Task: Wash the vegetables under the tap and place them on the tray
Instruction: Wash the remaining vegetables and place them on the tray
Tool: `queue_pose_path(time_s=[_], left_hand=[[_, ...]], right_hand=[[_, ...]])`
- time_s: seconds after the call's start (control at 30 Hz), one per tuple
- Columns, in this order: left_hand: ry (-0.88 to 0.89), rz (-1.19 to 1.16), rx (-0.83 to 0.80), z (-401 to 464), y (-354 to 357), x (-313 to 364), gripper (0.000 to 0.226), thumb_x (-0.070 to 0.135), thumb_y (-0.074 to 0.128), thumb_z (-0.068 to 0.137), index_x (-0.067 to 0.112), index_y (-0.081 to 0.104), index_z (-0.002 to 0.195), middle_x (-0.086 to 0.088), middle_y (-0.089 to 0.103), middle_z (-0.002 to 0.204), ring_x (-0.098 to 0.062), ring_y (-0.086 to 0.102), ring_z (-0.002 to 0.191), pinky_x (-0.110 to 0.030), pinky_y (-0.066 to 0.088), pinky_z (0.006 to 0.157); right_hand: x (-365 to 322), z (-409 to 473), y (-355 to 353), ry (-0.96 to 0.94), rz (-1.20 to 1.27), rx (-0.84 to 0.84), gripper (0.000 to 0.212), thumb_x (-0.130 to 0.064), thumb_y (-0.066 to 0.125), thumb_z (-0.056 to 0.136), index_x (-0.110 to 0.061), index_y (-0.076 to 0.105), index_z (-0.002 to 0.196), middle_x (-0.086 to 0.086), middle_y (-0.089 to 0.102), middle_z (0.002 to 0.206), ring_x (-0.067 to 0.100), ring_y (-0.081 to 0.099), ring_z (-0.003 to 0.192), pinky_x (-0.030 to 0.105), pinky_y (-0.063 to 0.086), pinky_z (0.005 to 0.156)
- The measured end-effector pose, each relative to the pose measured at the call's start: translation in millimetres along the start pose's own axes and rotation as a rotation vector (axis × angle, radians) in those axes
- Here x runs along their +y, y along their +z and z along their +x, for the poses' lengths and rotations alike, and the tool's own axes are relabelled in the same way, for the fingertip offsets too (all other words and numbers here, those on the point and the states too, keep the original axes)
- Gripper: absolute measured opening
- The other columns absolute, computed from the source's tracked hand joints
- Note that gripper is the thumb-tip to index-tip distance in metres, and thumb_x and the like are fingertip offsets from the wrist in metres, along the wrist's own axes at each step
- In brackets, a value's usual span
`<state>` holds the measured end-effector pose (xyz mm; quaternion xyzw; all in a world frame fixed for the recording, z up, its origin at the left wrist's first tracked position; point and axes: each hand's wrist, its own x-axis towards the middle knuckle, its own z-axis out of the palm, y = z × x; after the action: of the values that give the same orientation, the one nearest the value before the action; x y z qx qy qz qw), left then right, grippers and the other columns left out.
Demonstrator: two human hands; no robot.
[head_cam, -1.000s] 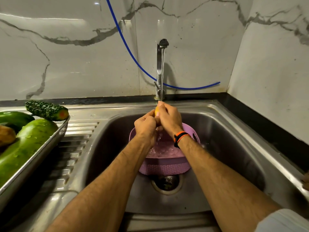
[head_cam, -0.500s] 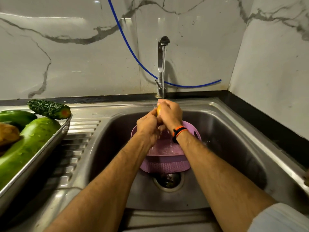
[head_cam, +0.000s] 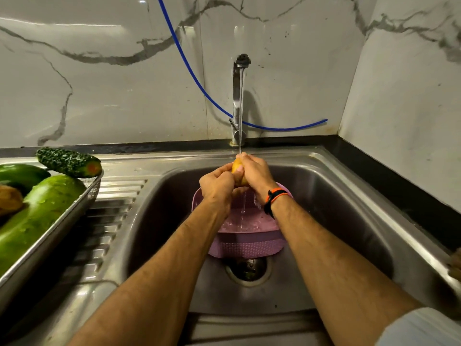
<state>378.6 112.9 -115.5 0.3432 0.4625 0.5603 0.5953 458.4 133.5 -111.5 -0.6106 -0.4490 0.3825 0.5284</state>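
Your two hands close round one small yellow vegetable [head_cam: 237, 171] directly under the tap's stream: your left hand [head_cam: 217, 186] curls its fingers about the lower left side, and your right hand [head_cam: 254, 172] wraps over the top and right side, so only a strip of yellow skin shows between them. What kind of vegetable it is you cannot tell, since most of it is covered. Water [head_cam: 240, 108] falls in a thin line from the tap [head_cam: 238, 96] onto your right knuckles and drips from beneath your hands. On your right wrist sits an orange and black band [head_cam: 274, 198]. Below your hands a pink basket [head_cam: 247, 236] rests in the sink [head_cam: 349, 208], just behind the drain [head_cam: 248, 269], with water dripping into it. Your forearms reach in from the near edge, and a pale sleeve [head_cam: 421, 328] shows at the lower right corner. To the left, on the ribbed drainboard [head_cam: 112, 208], stands a steel tray [head_cam: 50, 236] holding a large pale green gourd [head_cam: 37, 216], a darker green vegetable [head_cam: 20, 174] behind it, a brown one [head_cam: 8, 201] at the left edge, and a knobbly bitter gourd [head_cam: 68, 162] lying across the tray's far corner. A blue hose [head_cam: 199, 81] curves down the marble wall [head_cam: 99, 83] behind the tap.
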Motion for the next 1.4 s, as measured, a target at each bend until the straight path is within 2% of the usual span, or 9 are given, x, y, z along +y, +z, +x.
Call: queue_pose_path(time_s=[0.13, 0.27, 0.43, 0.53, 0.63, 0.87, 1.03, 1.23, 1.4], left_hand=[[-0.055, -0.105, -0.024, -1, 2, 1, 0.014, 0.011, 0.059, 0.098, 0.0, 0.068, 0.099, -0.015, 0.07, 0.089, -0.022, 0.069, 0.075, -0.038, 0.061, 0.073], [-0.073, -0.14, -0.026, 3, -2, 0, 0.022, 0.021, 0.053, 0.102, 0.011, 0.07, 0.092, -0.008, 0.062, 0.076, -0.012, 0.056, 0.063, -0.027, 0.05, 0.06], [-0.122, -0.298, -0.093, -3, 8, -1, 0.033, 0.035, 0.042, 0.106, 0.014, 0.067, 0.112, -0.011, 0.068, 0.102, -0.021, 0.065, 0.095, -0.036, 0.054, 0.084], [-0.103, -0.32, -0.197, -4, 8, -1, 0.04, 0.036, 0.044, 0.105, 0.004, 0.066, 0.099, -0.016, 0.066, 0.106, -0.026, 0.065, 0.102, -0.042, 0.055, 0.095], [-0.061, -0.268, -0.225, 0, 9, -7, 0.039, 0.03, 0.045, 0.105, -0.001, 0.065, 0.118, -0.02, 0.068, 0.118, -0.028, 0.066, 0.111, -0.042, 0.055, 0.097], [0.012, -0.237, -0.177, 6, 0, -6, 0.035, -0.003, 0.049, 0.099, 0.006, 0.059, 0.131, -0.015, 0.066, 0.127, -0.026, 0.062, 0.12, -0.038, 0.048, 0.106], [0.014, -0.322, -0.153, 5, 10, -5, 0.034, -0.002, 0.047, 0.1, 0.001, 0.058, 0.132, -0.017, 0.067, 0.123, -0.026, 0.063, 0.117, -0.037, 0.047, 0.106], [-0.098, -0.308, -0.211, 3, 5, -4, 0.035, 0.005, 0.042, 0.104, 0.005, 0.055, 0.136, -0.02, 0.063, 0.13, -0.031, 0.059, 0.124, -0.044, 0.044, 0.11], [-0.025, -0.315, -0.063, 5, 10, -3, 0.031, -0.001, 0.047, 0.1, 0.001, 0.061, 0.128, -0.017, 0.068, 0.12, -0.026, 0.064, 0.114, -0.035, 0.05, 0.102]], right_hand=[[-2, 2, -5, 0.063, 0.306, 0.068, 0.018, -0.031, 0.053, 0.098, -0.023, 0.068, 0.09, 0.015, 0.068, 0.112, 0.031, 0.065, 0.1, 0.049, 0.056, 0.089], [-9, -5, -1, 0.206, 0.572, 0.036, 0.025, -0.031, 0.048, 0.102, -0.015, 0.063, 0.089, 0.016, 0.064, 0.097, 0.025, 0.062, 0.074, 0.036, 0.052, 0.058], [-2, -11, 7, 0.171, 0.286, 0.042, 0.042, -0.046, 0.038, 0.104, -0.011, 0.061, 0.107, 0.015, 0.066, 0.106, 0.03, 0.062, 0.103, 0.048, 0.049, 0.1], [-2, -11, 4, -0.004, 0.054, 0.152, 0.046, -0.041, 0.034, 0.105, -0.008, 0.064, 0.12, 0.015, 0.066, 0.116, 0.03, 0.061, 0.111, 0.043, 0.048, 0.099], [-2, -9, 1, -0.094, 0.011, 0.262, 0.042, -0.037, 0.037, 0.105, -0.012, 0.067, 0.121, 0.012, 0.068, 0.119, 0.029, 0.061, 0.113, 0.039, 0.048, 0.098], [-5, -6, 22, -0.059, 0.059, 0.02, 0.044, -0.043, 0.038, 0.103, -0.017, 0.06, 0.131, 0.008, 0.06, 0.134, 0.024, 0.054, 0.125, 0.043, 0.04, 0.11], [3, -7, 10, -0.133, 0.217, -0.001, 0.037, -0.027, 0.043, 0.104, -0.018, 0.054, 0.138, -0.001, 0.056, 0.135, 0.015, 0.052, 0.124, 0.033, 0.04, 0.109], [0, 4, 18, -0.061, 0.143, 0.096, 0.034, -0.032, 0.048, 0.099, -0.018, 0.064, 0.126, 0.003, 0.064, 0.126, 0.023, 0.057, 0.121, 0.044, 0.042, 0.108], [9, -8, 22, -0.129, 0.193, -0.015, 0.04, -0.025, 0.044, 0.103, -0.015, 0.049, 0.142, 0.004, 0.049, 0.147, 0.018, 0.045, 0.135, 0.038, 0.032, 0.117]])
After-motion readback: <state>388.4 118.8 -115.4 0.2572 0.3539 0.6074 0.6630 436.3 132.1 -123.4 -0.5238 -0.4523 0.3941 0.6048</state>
